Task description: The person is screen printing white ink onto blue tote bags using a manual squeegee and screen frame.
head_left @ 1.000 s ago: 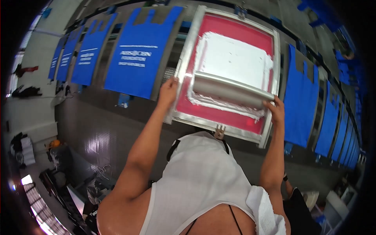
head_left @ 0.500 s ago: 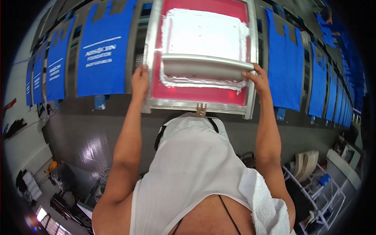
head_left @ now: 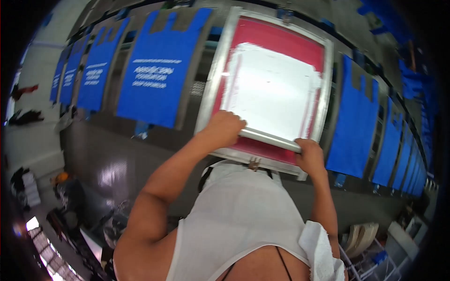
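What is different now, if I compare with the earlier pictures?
The left hand let go of the left side of the frame and took the left end of the metal bar. The bar moved toward the person's body. The right hand still holds its right end; the frame stays between the blue bags.

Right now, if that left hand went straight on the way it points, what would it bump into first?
Past the squeegee it grips, the left hand would probably meet white ink; its height above that is unclear.
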Tool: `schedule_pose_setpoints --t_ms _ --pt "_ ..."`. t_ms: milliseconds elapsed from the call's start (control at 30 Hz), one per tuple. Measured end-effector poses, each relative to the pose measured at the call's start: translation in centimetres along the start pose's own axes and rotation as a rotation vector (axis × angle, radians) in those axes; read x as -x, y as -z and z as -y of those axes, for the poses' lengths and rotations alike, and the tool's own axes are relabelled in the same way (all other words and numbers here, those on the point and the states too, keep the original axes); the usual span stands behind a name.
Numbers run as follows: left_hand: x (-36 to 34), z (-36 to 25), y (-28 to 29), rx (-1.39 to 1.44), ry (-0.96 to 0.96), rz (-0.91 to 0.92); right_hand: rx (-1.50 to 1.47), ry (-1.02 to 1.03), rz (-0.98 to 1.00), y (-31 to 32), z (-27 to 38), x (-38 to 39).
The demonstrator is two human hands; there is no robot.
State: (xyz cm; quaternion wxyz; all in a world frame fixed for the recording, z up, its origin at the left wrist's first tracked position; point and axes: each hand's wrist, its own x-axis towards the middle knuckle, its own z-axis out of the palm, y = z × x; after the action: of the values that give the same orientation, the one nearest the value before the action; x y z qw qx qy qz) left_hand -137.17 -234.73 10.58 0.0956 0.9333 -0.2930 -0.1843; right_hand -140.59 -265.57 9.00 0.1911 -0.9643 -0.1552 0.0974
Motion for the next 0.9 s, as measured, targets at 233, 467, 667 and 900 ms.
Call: schedule_pose_setpoints --t_ms 233,467,667,900 --pt "-11.1 5.5 4.1 -0.051 0.043 -0.482 0.200 0.147 -0.292 3.7 -5.9 -12.9" --pt "-12.3 6.3 -2.7 -0.075 0.085 -0.557 0.339 0.102 -0.120 -2.6 -7.2 -14.6" --pt "-0.8 -0.9 -2.0 0.059 0.095 -0.318 0.066 0.073 -0.050 0.3 -1.8 -1.7" --pt "0.4 -2.4 -5.8 0.127 0.101 -0.281 0.050 -0.032 0.179 -1.2 -0.6 0.4"
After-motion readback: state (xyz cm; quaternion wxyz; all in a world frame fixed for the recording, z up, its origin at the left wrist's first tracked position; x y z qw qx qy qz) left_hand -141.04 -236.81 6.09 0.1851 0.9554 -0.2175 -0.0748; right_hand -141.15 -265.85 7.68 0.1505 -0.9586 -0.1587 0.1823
